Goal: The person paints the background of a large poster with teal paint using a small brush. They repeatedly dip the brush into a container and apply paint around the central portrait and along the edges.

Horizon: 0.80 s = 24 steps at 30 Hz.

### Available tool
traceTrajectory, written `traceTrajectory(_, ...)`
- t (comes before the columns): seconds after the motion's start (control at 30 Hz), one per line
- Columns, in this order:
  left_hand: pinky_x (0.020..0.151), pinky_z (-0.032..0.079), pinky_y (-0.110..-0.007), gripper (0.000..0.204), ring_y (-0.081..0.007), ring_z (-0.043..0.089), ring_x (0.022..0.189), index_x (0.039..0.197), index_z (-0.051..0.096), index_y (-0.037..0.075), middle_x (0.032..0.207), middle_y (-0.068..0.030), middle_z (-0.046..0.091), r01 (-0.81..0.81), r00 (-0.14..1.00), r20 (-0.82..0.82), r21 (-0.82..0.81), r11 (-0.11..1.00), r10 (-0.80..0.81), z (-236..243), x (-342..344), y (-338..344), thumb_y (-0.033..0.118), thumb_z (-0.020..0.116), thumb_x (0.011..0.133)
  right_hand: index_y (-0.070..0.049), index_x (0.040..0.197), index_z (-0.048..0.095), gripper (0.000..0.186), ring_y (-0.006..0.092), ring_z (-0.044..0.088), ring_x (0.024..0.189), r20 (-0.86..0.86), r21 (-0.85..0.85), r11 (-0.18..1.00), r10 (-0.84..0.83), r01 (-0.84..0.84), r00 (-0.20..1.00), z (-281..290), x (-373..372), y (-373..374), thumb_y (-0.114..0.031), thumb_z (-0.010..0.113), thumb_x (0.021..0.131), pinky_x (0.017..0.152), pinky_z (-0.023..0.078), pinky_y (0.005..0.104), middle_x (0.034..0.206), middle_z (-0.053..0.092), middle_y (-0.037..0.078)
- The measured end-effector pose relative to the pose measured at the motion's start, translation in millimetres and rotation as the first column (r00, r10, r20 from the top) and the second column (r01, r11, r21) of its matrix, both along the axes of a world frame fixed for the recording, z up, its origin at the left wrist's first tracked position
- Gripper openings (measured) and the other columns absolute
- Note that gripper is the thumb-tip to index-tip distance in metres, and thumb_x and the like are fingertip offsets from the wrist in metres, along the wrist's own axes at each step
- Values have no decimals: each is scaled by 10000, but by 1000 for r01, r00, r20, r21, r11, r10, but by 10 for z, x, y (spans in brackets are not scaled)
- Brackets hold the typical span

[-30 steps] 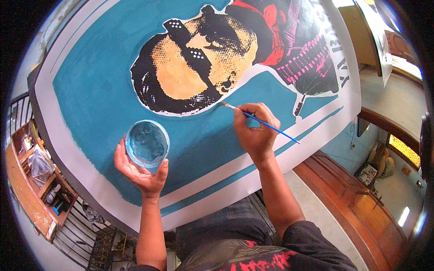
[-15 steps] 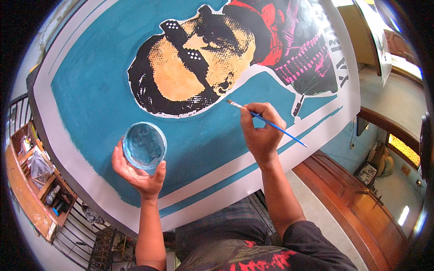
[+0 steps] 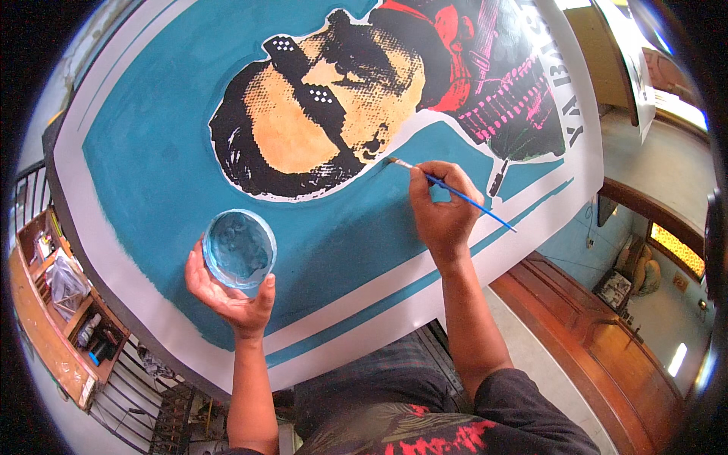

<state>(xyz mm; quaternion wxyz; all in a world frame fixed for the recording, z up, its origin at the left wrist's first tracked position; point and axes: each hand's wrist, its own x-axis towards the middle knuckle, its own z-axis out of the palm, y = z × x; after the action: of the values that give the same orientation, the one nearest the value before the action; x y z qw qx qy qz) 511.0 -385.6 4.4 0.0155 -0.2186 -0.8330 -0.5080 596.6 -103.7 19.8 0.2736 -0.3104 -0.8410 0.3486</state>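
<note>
A large painting [image 3: 318,243] spreads before me, with a teal background and a portrait turned on its side in black, orange, red and pink. My left hand [image 3: 231,299] is wrapped round a clear plastic cup [image 3: 241,249] with teal paint inside, held over the lower left of the painting. Pinched between the thumb and fingers of my right hand [image 3: 446,208] is a thin paintbrush [image 3: 474,202] with a blue handle. Its bristle tip meets or nearly meets the teal beside the white outline below the portrait's mouth.
To the left stands a wooden shelf [image 3: 72,303] with a plastic bag and small items, next to black metal railings [image 3: 125,394]. A brown wooden panel [image 3: 584,349] lies at the lower right. A wooden cabinet [image 3: 599,53] is at the upper right.
The brush tip has shifted slightly right and up along the white outline, with my right hand following. The cup in my left hand has dropped slightly lower and left.
</note>
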Motion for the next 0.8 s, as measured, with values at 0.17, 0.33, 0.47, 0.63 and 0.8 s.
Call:
traceTrajectory(0.17,1086,336,-491,988,-360,389,1267,1406,126,46,1364,-239,319,2,1000,-4,-11,1000,-2,4,0,-16,377,767,732,-32,792,638,104,197,634,630,-27,47,998,-47,48,999,-3,-16,91,-28,730,743,593,506,296,718,647,110)
traceTrajectory(0.33,1083,339,-491,983,-360,389,1267,1409,123,47,1368,-239,313,14,1000,9,9,1000,-15,-13,5,-7,366,764,736,-43,777,641,90,194,627,620,-16,-19,1000,23,-24,1000,67,32,-13,-28,723,742,582,502,293,718,647,104)
traceTrajectory(0.47,1083,338,-491,981,-362,388,1266,1411,119,46,1367,-245,315,12,1000,13,20,1000,-13,-14,6,-4,362,760,738,-46,767,639,86,213,624,614,3,-12,997,71,-71,998,76,-3,-56,-33,718,736,578,499,300,721,649,100)
traceTrajectory(0.63,1083,340,-490,977,-359,390,1266,1410,122,47,1363,-247,321,11,1000,6,5,1000,-11,-13,8,-11,362,759,739,-33,781,635,89,215,630,625,-30,37,999,26,-25,999,21,-43,88,-15,712,741,589,505,307,726,650,112)
traceTrajectory(0.8,1085,341,-495,979,-360,389,1268,1409,125,50,1365,-246,320,2,1000,3,-11,1000,-2,-16,10,-22,368,760,736,-26,793,631,97,203,639,637,-33,63,998,-22,24,999,6,-80,227,-21,719,753,606,510,300,727,651,118)
